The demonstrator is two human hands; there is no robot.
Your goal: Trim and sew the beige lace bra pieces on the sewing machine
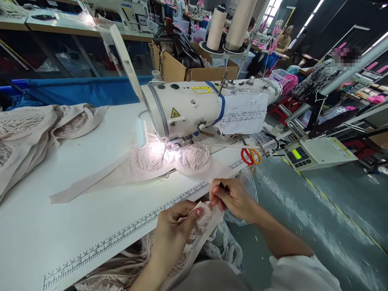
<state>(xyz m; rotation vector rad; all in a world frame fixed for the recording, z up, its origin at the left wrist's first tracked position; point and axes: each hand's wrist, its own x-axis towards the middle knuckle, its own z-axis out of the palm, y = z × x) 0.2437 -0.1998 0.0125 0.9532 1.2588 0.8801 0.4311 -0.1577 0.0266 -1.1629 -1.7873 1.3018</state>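
Observation:
At the table's front edge, my left hand (172, 230) is closed, pinching the edge of a pale pink lace bra (201, 226) between thumb and fingers. My right hand (232, 198) is closed just beside it, at the same fabric edge. A small black tool (224, 186) pokes out of the right fist; most of it is hidden by the fingers. Another pale lace bra (194, 158) lies under the lit needle area of the white sewing machine (184, 107), its wing stretched out to the left.
Several stacked bras (27, 133) lie on the left of the white table (121, 210). Scissors (251, 156) with red and orange handles rest by the machine. A control box (315, 155) juts out at right. More lace pieces (121, 266) hang below the front edge.

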